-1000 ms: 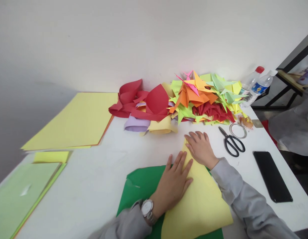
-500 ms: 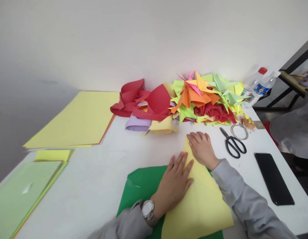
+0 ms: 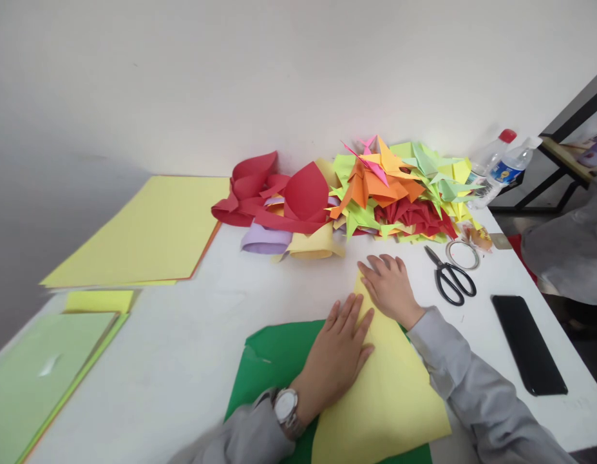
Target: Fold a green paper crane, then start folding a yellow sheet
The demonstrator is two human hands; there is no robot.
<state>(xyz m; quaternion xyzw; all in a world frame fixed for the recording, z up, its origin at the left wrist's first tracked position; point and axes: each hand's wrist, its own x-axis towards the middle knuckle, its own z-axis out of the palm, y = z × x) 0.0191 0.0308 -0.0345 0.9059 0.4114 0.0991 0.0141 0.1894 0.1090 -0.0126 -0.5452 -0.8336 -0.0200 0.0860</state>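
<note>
A sheet of yellow paper [image 3: 385, 399], folded to a narrow point at its far end, lies over a green sheet [image 3: 274, 354] on the white table. Flat across the paper's left edge rests my left hand [image 3: 334, 351], fingers stretched out and slightly apart; a watch is on its wrist. At the pointed tip, my right hand [image 3: 391, 289] presses down on the paper with its fingers a little bent and apart. It covers part of the tip, so the fold beneath cannot be seen.
Behind are curled red paper pieces [image 3: 305, 193] and a heap of folded paper shapes [image 3: 385, 187]. Scissors [image 3: 450, 278], a tape roll [image 3: 462, 255], a black phone [image 3: 527, 345] and bottles [image 3: 508, 169] stand right. Yellow sheets [image 3: 143, 232] and green sheets [image 3: 51, 361] lie left. Someone's grey sleeve [image 3: 568, 251] shows at right.
My right hand has shifted very slightly at the paper's tip. My left hand stays in place on the yellow paper; the whole view has drifted a little.
</note>
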